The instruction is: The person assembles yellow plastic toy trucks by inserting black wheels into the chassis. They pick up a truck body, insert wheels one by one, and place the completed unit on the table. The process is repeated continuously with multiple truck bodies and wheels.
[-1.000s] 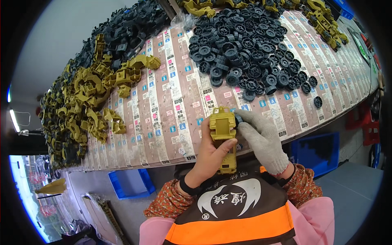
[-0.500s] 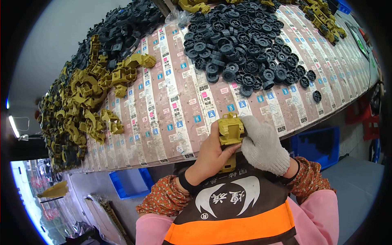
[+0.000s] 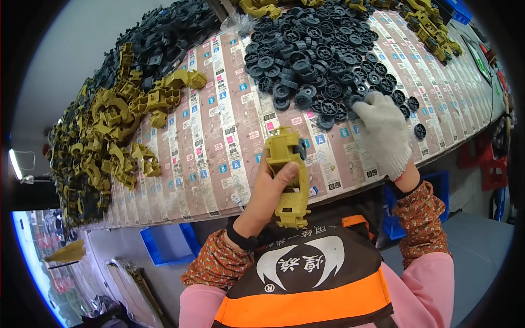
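Note:
My bare left hand grips a yellow plastic toy truck body above the table's near edge, thumb pressed on its middle. One dark wheel sits on the upper right side of that body. At the near edge of a heap of black toy wheels, my right hand in a white knitted glove reaches down with bent, closed fingers. Its fingertips are on a toy wheel, partly covered by the glove.
Yellow toy truck bodies are heaped at the left, beside a pile of dark plastic parts. More yellow bodies with wheels lie at the far right. Blue crates stand below the table's front edge. A loose wheel lies right of my glove.
My right hand has left the truck body and moved forward and right to the wheel heap. My left hand has shifted slightly left and turned the body, and its side wheel now shows.

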{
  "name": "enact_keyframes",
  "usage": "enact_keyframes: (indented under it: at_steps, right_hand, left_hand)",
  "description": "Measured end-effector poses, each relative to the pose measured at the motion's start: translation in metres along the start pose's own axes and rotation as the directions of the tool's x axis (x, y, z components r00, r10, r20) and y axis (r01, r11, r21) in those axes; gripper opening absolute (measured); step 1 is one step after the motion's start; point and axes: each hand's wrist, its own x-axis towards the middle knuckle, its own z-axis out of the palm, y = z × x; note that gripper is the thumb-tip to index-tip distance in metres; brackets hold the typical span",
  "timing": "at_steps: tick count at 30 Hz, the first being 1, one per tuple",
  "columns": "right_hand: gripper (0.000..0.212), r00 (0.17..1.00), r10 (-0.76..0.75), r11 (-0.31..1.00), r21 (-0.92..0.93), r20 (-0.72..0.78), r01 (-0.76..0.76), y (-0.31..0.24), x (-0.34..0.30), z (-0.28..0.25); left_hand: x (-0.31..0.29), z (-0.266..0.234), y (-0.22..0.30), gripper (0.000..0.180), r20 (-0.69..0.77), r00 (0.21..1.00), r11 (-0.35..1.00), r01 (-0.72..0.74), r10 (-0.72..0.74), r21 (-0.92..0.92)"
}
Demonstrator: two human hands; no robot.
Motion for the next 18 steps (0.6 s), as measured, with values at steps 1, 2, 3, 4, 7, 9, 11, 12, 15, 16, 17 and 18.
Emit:
enact_keyframes:
  at_steps: [1,2,3,4,7,9,11,12,15,16,17,18]
  right_hand:
    - [0.029,1.000,0.000,1.000,0.010,0.003,0.000,-0.002,0.001,-0.002]
    - [0.022,0.999,0.006,0.999,0.040,-0.045,-0.004,-0.009,0.000,-0.007]
    - [0.019,0.997,0.071,0.964,0.259,-0.001,-0.068,-0.018,-0.005,-0.010]
    - [0.017,0.991,0.125,0.877,0.460,0.057,-0.137,-0.029,-0.012,-0.013]
    - [0.012,0.953,0.118,0.556,0.777,0.278,-0.296,-0.064,-0.032,-0.019]
    - [0.013,0.935,0.107,0.510,0.789,0.338,-0.344,-0.086,-0.043,-0.019]
    - [0.016,0.912,0.140,0.427,0.807,0.386,-0.407,-0.101,-0.048,-0.022]
    - [0.017,0.899,0.152,0.383,0.814,0.410,-0.436,-0.106,-0.051,-0.024]
    - [0.021,0.951,0.123,0.479,0.823,0.283,-0.307,-0.113,-0.058,-0.021]
    - [0.024,0.947,0.119,0.489,0.812,0.299,-0.318,-0.114,-0.058,-0.024]
    - [0.024,0.948,0.114,0.496,0.810,0.297,-0.313,-0.115,-0.059,-0.025]
    - [0.025,0.949,0.108,0.504,0.807,0.296,-0.309,-0.115,-0.060,-0.024]
  left_hand:
    - [0.000,-0.003,-0.001,0.049,0.007,1.000,0.995,0.008,-0.007,-0.100]
    - [0.002,-0.005,-0.001,0.047,0.014,1.000,0.980,0.019,-0.017,-0.199]
    - [0.005,-0.007,0.000,0.046,0.025,0.999,0.954,0.030,-0.024,-0.297]
    - [0.006,-0.003,0.001,0.042,-0.016,1.000,0.946,-0.030,0.026,-0.324]
    - [0.006,0.001,0.005,0.040,-0.117,0.991,0.936,-0.103,0.067,-0.336]
    - [0.006,0.000,0.003,0.039,-0.120,0.989,0.927,-0.128,0.091,-0.351]
    - [0.006,0.003,0.003,0.039,-0.149,0.982,0.928,-0.159,0.114,-0.336]
    - [0.005,0.004,0.003,0.039,-0.166,0.977,0.930,-0.183,0.135,-0.317]
    - [0.006,0.007,0.002,0.038,-0.222,0.956,0.933,-0.250,0.194,-0.258]
    - [0.007,0.006,0.001,0.038,-0.244,0.947,0.935,-0.268,0.210,-0.234]
    - [0.007,0.007,0.000,0.037,-0.265,0.938,0.935,-0.284,0.225,-0.211]
    - [0.006,0.007,-0.001,0.037,-0.279,0.932,0.934,-0.293,0.231,-0.204]
